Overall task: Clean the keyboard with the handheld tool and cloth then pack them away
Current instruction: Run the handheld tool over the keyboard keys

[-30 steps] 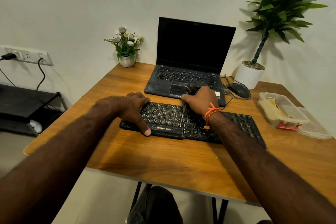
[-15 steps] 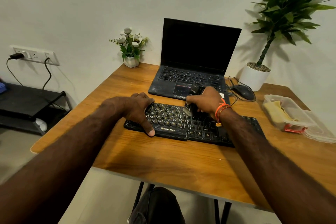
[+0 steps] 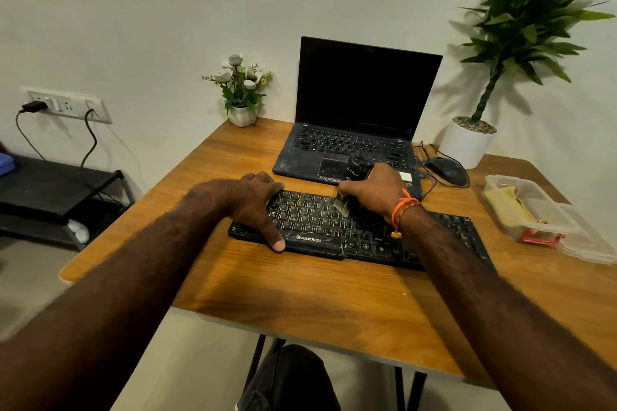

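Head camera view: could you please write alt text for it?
A person's right hand grips a black brush tool on a black keyboard while the left hand steadies it; behind sits an open laptop.

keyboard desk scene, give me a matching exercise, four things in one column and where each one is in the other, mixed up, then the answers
Things:
1. handheld tool
2. yellow cloth
3. mouse
4. left hand

Places:
A. beside the laptop, on its right
B. resting on the left end of the keyboard
C. gripped in the right hand, bristles down on the keys
D. inside the clear plastic container

Pairs: 1-C, 2-D, 3-A, 4-B
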